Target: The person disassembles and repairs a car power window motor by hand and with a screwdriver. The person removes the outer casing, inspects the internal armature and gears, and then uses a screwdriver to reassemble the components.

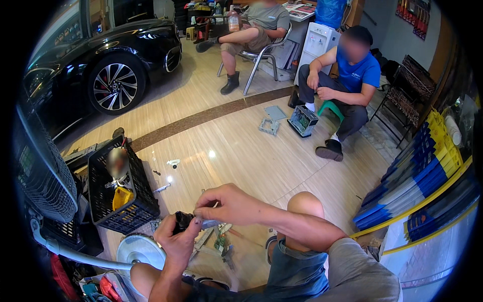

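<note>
My left hand (173,244) is closed around a small black part (182,220), which looks like plastic with an opening. Close against it, my right hand (229,204) has its thumb and fingers pinched together at the part's right side. What lies between those right fingertips is too small to make out. Just below my right hand a grey flat piece shows, partly covered by the fingers. On the floor beneath my hands lie a green circuit board (221,242) and several metal pieces (202,242).
A black crate (123,214) with a yellow part stands left, beside a fan (45,171). A black car (115,55) is far left. A person in blue (358,73) sits ahead near an opened metal box (303,122); another sits farther back. Blue-yellow packages (402,186) line the right.
</note>
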A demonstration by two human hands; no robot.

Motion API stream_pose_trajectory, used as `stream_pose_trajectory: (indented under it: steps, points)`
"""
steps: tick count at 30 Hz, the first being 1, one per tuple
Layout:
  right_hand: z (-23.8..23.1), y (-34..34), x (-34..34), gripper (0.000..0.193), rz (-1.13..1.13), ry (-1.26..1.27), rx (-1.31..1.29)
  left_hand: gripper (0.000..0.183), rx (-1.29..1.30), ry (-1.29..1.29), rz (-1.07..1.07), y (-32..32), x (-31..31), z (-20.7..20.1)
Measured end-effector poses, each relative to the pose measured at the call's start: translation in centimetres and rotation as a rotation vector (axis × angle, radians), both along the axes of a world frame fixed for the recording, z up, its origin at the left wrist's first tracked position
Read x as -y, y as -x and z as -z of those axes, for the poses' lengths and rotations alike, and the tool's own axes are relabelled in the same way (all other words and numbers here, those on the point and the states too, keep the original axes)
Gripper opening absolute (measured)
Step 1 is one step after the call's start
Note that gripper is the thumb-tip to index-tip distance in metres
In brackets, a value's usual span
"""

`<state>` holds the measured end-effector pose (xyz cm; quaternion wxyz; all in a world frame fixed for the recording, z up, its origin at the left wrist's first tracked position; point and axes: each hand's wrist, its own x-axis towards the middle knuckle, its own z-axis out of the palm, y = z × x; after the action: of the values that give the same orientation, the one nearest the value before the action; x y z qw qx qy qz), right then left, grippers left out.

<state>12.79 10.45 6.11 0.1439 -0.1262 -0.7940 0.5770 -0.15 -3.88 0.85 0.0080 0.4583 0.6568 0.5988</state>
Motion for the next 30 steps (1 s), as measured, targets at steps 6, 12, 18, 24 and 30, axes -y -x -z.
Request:
stream_pose_trajectory:
  steps: [6,12,18,24,30]
  points:
    - [0.2,0.2,0.5,0.021,0.051,-0.017,-0.067,0.029,-0.027,-0.025,0.001,-0.2,-0.2,-0.7]
    - [0.6,0.4,0.9,0.017,0.079,-0.042,-0.063,0.025,0.026,-0.026,-0.003,-0.3,-0.2,-0.9]
    - [0.8,0.7,1.3,0.017,0.133,-0.219,-0.075,0.026,0.053,-0.011,-0.007,0.1,-0.2,0.0]
    - [1.0,0.8,1.6,0.018,0.167,-0.258,-0.156,0.031,0.127,-0.028,0.001,-0.5,-0.3,-0.8]
    - [1.2,1.0,2.3,0.019,0.238,-0.143,-0.115,0.026,0.124,-0.027,-0.006,-0.2,-0.3,-0.4]
